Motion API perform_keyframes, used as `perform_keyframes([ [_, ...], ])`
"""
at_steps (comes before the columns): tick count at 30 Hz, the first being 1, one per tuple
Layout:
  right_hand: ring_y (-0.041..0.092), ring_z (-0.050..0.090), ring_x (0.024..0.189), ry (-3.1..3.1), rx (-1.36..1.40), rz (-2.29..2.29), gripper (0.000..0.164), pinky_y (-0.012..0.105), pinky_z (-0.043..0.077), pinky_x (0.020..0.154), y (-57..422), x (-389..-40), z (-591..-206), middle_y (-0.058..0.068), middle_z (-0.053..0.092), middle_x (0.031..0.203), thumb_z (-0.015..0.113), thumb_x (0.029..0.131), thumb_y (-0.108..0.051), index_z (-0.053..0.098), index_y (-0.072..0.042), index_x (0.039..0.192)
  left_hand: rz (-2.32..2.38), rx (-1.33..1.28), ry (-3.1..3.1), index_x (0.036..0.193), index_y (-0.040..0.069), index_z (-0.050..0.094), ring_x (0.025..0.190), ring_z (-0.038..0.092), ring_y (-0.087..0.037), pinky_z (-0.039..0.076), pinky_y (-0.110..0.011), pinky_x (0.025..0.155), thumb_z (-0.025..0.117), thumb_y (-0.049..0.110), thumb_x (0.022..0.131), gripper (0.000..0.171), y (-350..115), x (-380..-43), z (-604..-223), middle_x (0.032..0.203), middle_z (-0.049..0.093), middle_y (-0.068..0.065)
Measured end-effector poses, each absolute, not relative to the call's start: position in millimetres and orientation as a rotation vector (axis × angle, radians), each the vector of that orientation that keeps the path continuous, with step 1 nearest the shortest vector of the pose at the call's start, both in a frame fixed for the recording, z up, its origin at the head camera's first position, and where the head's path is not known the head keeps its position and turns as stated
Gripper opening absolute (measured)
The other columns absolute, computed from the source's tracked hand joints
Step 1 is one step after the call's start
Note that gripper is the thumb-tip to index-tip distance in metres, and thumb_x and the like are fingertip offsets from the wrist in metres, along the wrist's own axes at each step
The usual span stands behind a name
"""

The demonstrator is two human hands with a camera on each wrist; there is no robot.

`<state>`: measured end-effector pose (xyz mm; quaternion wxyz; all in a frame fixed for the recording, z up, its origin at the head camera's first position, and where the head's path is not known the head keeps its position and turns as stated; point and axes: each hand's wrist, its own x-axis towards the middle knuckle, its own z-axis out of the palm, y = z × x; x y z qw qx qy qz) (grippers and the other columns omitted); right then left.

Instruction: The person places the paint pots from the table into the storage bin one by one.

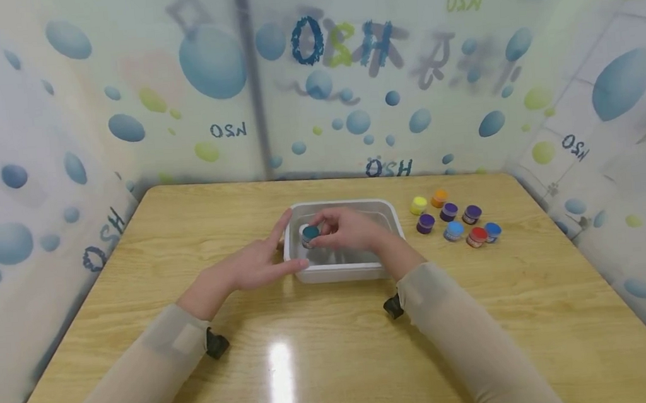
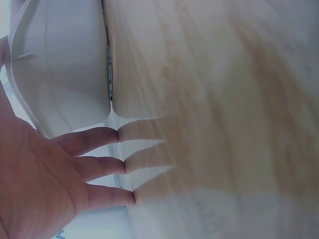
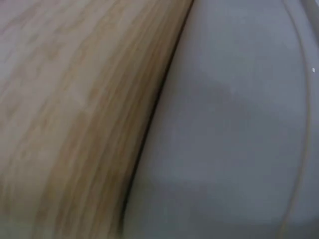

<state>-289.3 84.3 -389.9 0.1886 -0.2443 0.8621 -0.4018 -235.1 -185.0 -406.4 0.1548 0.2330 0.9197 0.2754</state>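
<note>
A small paint jar with a dark teal lid [image 1: 310,233] is at the left inside a white rectangular tub [image 1: 351,274]. The right hand [image 1: 350,228] reaches over the tub's front rim and pinches this jar between thumb and fingers. At the tub's left end is the left hand [image 1: 254,265], thumb and index finger spread along the corners. In the left wrist view, the other fingers [image 2: 102,167] of that hand stretch straight down beside the tub's outer wall [image 2: 75,64], tips on the table. The right wrist view has only the tub's side [image 3: 224,124] and tabletop; the hand is outside it.
Right of the tub stand several more paint jars: yellow [image 1: 418,205], orange [image 1: 439,198], purple [image 1: 425,223], light blue [image 1: 454,231], red [image 1: 477,237] and blue [image 1: 493,232]. They share a wooden table [image 1: 335,352], with patterned curtains [image 1: 316,113] behind and at both sides.
</note>
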Motion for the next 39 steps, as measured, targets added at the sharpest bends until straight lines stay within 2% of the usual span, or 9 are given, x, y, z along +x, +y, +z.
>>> perform_keyframes([
  [6,0.016,0.066,0.083,2.467,-0.765,-0.976,0.036,0.029,0.054,0.075,81.4,-291.4,-394.6,0.001,0.076,0.097,0.084,0.098,-0.031,0.074,-0.016,0.130,0.785,0.667,2.644,0.175,0.031,-0.021,0.125,0.072,-0.037,0.051,-0.060,0.113,0.053,0.078,0.103,0.114,-186.2,-236.2,-405.4,0.163,0.054,-0.025],
  [14,0.015,0.068,0.078,2.416,-0.787,-0.957,0.032,0.027,0.056,0.072,80.3,-290.4,-397.7,0.002,0.077,0.095,0.082,0.100,-0.020,0.074,-0.015,0.131,0.798,0.654,2.625,0.174,0.031,-0.021,0.124,0.073,-0.036,0.052,-0.060,0.112,0.054,0.078,0.103,0.114,-185.9,-235.0,-403.9,0.161,0.056,-0.027],
  [27,0.017,0.072,0.073,2.362,-0.768,-0.982,0.038,0.030,0.060,0.072,82.8,-287.0,-396.9,0.003,0.081,0.099,0.077,0.104,-0.014,0.071,-0.018,0.141,0.788,0.644,2.629,0.174,0.032,-0.022,0.133,0.069,-0.041,0.050,-0.061,0.115,0.052,0.081,0.102,0.115,-183.7,-236.4,-406.8,0.163,0.055,-0.024],
  [35,0.017,0.072,0.071,2.302,-0.815,-1.020,0.030,0.030,0.060,0.070,82.8,-285.5,-396.4,0.004,0.083,0.105,0.074,0.105,-0.011,0.076,-0.018,0.134,0.770,0.645,2.633,0.174,0.032,-0.023,0.136,0.067,-0.043,0.049,-0.062,0.116,0.052,0.081,0.102,0.115,-183.4,-234.5,-405.8,0.161,0.056,-0.025],
  [39,0.017,0.071,0.071,2.300,-0.799,-1.009,0.031,0.030,0.060,0.069,82.7,-284.7,-395.4,0.004,0.083,0.108,0.074,0.106,-0.012,0.075,-0.019,0.137,0.769,0.647,2.635,0.174,0.031,-0.022,0.134,0.068,-0.041,0.050,-0.061,0.115,0.052,0.081,0.102,0.115,-183.4,-234.7,-405.5,0.161,0.057,-0.025],
])
